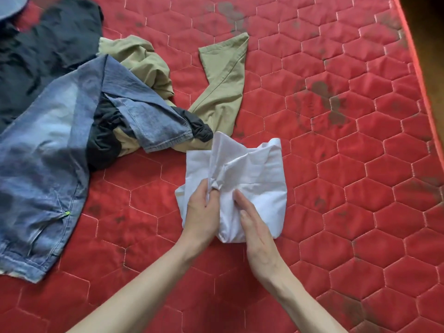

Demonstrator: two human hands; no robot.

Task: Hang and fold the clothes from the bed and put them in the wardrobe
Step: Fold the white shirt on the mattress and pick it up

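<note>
1. Folding step in hand: white garment [254, 179] lying on the red quilted bed [360, 164], already reduced to a compact, roughly square bundle.
2. Left hand [201, 212] on the bundle's left part, fingers [211, 192] curled and pinching a bunched ridge of white cloth that runs up and away from the fingertips.
3. Right hand [257, 227] just right of the pinch, fingers straight and close together, laid edge-on along the middle of the bundle, holding nothing; seemingly pressing a crease line.
4. Most of the white cloth spread to the right of the straight fingers; a small loose flap showing left of the pinching fingers.
5. Remaining clothes well to the left of and beyond the pinching fingers, all unfolded: faded jeans [48, 150], khaki trousers [221, 87] with one leg trailing towards the white bundle, a black garment [45, 44] farther off, and a smaller dark piece [105, 133] tucked among the jeans.
6. Wardrobe not in view.
7. Judged progress: early, with one item nearly folded and several untouched; nothing visibly hung or put away.
8. Next move, as a judgement: tucking or laying the pinched ridge flat across the line held by the straight fingers, then smoothing; needs the straight fingers kept firm so the thin, crumple-prone cloth does not slide or spring open.
</note>
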